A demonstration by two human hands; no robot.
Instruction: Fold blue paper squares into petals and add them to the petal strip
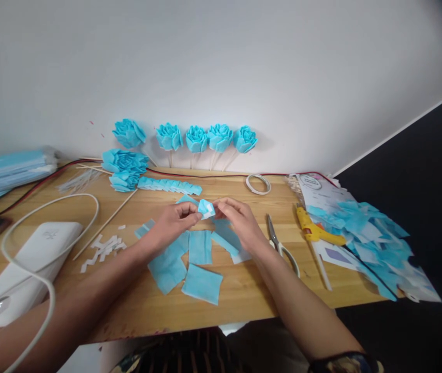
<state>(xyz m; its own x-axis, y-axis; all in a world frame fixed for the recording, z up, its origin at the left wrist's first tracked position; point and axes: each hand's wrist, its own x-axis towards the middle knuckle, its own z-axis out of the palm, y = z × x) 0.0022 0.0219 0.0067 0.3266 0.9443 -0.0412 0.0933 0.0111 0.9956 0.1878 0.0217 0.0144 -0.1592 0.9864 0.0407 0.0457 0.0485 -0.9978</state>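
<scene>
My left hand (174, 220) and my right hand (240, 220) meet over the middle of the wooden table (244, 298). Both pinch one small folded piece of blue tissue (206, 208) with a white strip on it, held just above the table. Several flat blue tissue squares (201, 282) lie under and in front of my hands. A row of folded blue pieces (168, 185) lies behind them.
Several blue paper flowers on sticks (195, 139) lean on the wall, with more flowers (124, 168) lying at left. Scissors (281, 246), a yellow glue gun (314, 230), a tape roll (258, 184) and blue scraps (372, 235) lie at right. A white device (23, 269) with cable and white strips (102, 248) lie at left.
</scene>
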